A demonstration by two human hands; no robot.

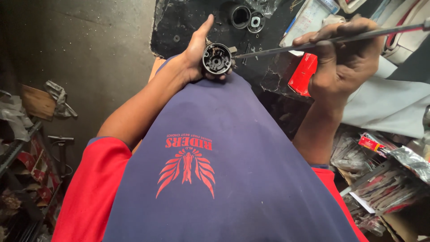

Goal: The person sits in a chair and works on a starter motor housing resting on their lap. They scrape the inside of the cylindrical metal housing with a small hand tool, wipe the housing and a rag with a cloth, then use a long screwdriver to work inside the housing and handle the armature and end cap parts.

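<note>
Two ring parts (241, 16) (256, 21) — one round housing (217, 58), one rod (331, 40).

Dark grey housing (217, 58), red packet (303, 74)

Single head camera, looking steeply down torso, close; edges probably distorted

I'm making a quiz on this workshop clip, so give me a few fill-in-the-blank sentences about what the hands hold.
1. The left hand holds a round ____ part.
2. The right hand holds a long metal ____, tip at that part.
3. A ____ packet lies below the right hand.

Missing words: black; rod; red
</note>
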